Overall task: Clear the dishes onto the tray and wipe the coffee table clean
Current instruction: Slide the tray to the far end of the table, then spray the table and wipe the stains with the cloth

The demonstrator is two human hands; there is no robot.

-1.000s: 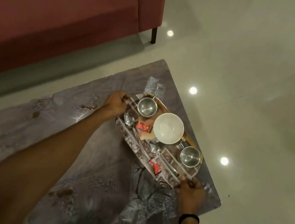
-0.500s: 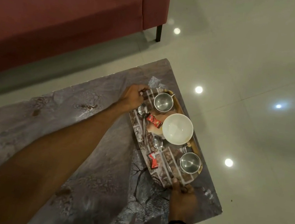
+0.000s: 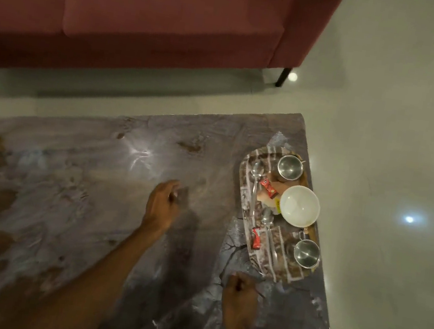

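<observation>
A patterned tray (image 3: 246, 168) lies at the right end of the grey marbled coffee table (image 3: 81, 187). On it sit a white bowl (image 3: 299, 206), two steel cups (image 3: 289, 167) (image 3: 306, 252), two spoons (image 3: 256, 172) (image 3: 267, 223) and two red wrappers (image 3: 269, 187) (image 3: 256, 238). My left hand (image 3: 162, 203) hovers over the table's middle, well left of the tray, fingers loosely curled and holding nothing. My right hand (image 3: 239, 297) is near the tray's near corner, off it, fingers curled with nothing in them.
A red sofa (image 3: 147, 15) stands beyond the table, its black leg (image 3: 283, 76) on the glossy pale floor (image 3: 395, 133). The table's right edge runs close beside the tray. Brownish patches mark the tabletop at the left.
Both hands have let go of the tray's ends and pulled back; the left hand moved left over the table's middle. The view has shifted, showing more table and sofa.
</observation>
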